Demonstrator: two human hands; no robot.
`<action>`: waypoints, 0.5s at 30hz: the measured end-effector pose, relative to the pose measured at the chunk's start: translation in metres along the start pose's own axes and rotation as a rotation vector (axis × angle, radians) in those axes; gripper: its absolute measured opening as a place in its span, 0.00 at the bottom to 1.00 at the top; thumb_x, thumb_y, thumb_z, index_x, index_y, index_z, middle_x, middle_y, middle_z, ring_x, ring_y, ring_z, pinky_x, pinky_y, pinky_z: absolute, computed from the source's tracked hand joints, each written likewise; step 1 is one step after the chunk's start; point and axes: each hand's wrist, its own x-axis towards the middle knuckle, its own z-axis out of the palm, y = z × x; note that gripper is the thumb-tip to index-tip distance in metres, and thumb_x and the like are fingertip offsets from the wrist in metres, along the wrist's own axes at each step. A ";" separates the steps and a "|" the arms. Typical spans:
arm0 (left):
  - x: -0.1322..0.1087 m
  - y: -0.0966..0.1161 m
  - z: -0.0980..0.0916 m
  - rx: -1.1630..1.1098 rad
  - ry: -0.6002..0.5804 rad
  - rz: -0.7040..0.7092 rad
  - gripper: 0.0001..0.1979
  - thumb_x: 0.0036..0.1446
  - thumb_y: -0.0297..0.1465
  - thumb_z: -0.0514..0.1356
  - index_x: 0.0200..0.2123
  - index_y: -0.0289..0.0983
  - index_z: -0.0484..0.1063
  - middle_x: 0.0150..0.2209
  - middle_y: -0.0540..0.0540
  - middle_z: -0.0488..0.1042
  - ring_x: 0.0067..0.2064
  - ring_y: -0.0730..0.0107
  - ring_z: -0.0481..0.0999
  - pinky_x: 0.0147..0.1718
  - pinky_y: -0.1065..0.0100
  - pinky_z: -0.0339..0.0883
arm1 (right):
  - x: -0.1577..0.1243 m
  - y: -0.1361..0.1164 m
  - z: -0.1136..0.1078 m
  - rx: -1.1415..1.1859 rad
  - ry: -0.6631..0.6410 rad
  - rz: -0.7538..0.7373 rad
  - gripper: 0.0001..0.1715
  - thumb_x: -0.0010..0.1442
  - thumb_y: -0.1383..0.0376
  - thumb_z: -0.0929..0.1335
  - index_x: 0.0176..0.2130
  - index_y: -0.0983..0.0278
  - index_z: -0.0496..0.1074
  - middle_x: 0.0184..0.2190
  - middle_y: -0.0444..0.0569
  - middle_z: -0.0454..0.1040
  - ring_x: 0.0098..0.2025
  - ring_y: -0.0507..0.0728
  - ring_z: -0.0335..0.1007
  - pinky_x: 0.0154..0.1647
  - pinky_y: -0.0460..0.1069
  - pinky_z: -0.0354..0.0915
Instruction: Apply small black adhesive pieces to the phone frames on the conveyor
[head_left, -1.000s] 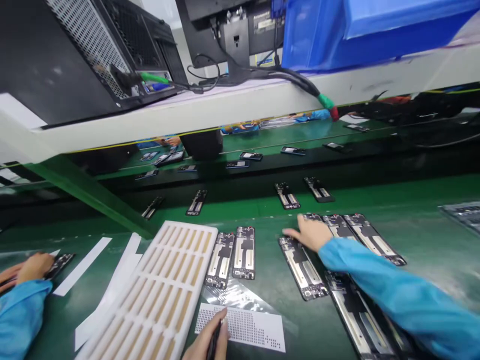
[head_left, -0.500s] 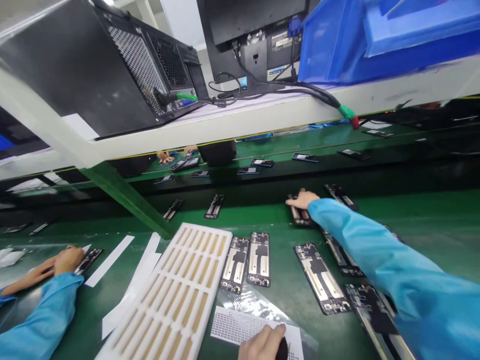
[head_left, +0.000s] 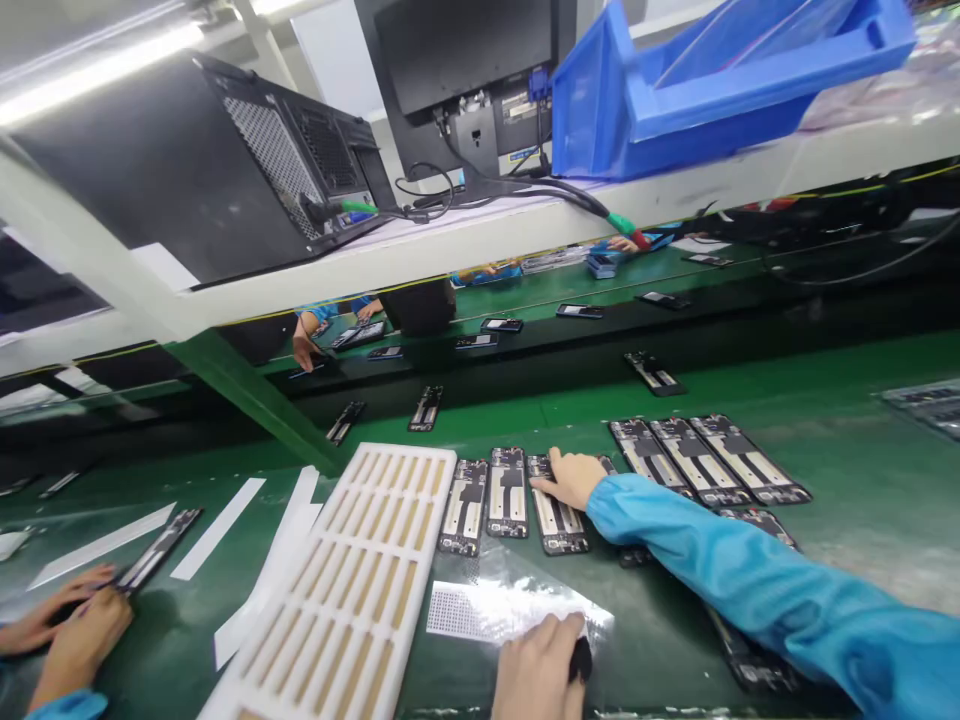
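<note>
My right hand, in a blue sleeve, grips the upper end of a phone frame lying on the green bench. To its left are two similar frames, the middle phone frame and the left phone frame. My left hand is curled at the bottom edge around a small dark object, too hidden to name. Beneath and beside it lies a perforated white sheet with clear film. A white slotted tray stands left of the frames.
Several more phone frames lie to the right, partly under my sleeve. A co-worker's hands hold a phone frame at left. A green post and white shelf stand ahead, with a blue bin on the shelf.
My right hand has brought the phone frame from the far strip nearer and left, beside the two frames. The view has shifted. The co-worker's hands have moved down along their frame.
</note>
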 end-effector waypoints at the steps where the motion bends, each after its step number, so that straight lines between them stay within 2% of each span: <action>1: -0.004 -0.001 -0.001 -0.010 0.020 -0.010 0.26 0.51 0.25 0.57 0.54 0.43 0.72 0.39 0.45 0.81 0.36 0.57 0.82 0.32 0.65 0.73 | -0.001 0.004 -0.001 -0.006 -0.001 0.013 0.36 0.69 0.45 0.64 0.57 0.74 0.68 0.45 0.65 0.79 0.49 0.66 0.79 0.50 0.58 0.69; 4: -0.016 -0.004 -0.002 -0.044 0.111 -0.053 0.21 0.56 0.27 0.56 0.54 0.43 0.73 0.39 0.45 0.81 0.36 0.58 0.83 0.34 0.65 0.74 | -0.006 0.015 -0.006 -0.014 -0.001 0.049 0.30 0.69 0.47 0.65 0.54 0.70 0.70 0.46 0.58 0.79 0.46 0.61 0.79 0.50 0.58 0.70; 6: -0.024 -0.006 -0.001 -0.068 0.192 -0.093 0.18 0.60 0.28 0.55 0.52 0.44 0.74 0.38 0.45 0.82 0.35 0.59 0.83 0.34 0.67 0.74 | -0.016 0.019 -0.013 -0.004 0.006 0.047 0.27 0.69 0.49 0.65 0.51 0.70 0.72 0.44 0.59 0.80 0.45 0.62 0.80 0.48 0.57 0.70; 8: -0.031 -0.010 -0.001 -0.091 0.285 -0.149 0.14 0.63 0.31 0.54 0.49 0.43 0.75 0.33 0.45 0.82 0.33 0.61 0.83 0.34 0.68 0.74 | -0.031 0.022 -0.022 0.023 0.019 0.005 0.23 0.72 0.51 0.62 0.46 0.67 0.74 0.43 0.59 0.81 0.45 0.63 0.80 0.45 0.54 0.70; 11: -0.041 -0.022 -0.004 -0.113 0.452 -0.267 0.13 0.68 0.35 0.51 0.40 0.42 0.76 0.27 0.47 0.81 0.28 0.64 0.82 0.30 0.71 0.73 | -0.060 0.026 -0.032 0.056 0.046 -0.043 0.25 0.73 0.54 0.56 0.37 0.60 0.74 0.37 0.55 0.83 0.44 0.65 0.81 0.43 0.53 0.69; 13: -0.047 -0.034 -0.008 -0.109 0.595 -0.368 0.15 0.70 0.38 0.51 0.37 0.41 0.76 0.27 0.46 0.81 0.27 0.64 0.82 0.29 0.72 0.73 | -0.078 0.029 -0.028 0.041 0.058 -0.021 0.23 0.71 0.55 0.56 0.36 0.59 0.73 0.33 0.57 0.83 0.41 0.69 0.82 0.40 0.56 0.70; 15: -0.052 -0.046 -0.011 -0.095 0.753 -0.476 0.15 0.69 0.40 0.54 0.38 0.39 0.76 0.28 0.44 0.82 0.28 0.62 0.83 0.28 0.71 0.74 | -0.094 0.031 -0.011 0.038 0.088 0.034 0.18 0.68 0.55 0.59 0.36 0.58 0.74 0.30 0.58 0.82 0.37 0.72 0.82 0.36 0.58 0.71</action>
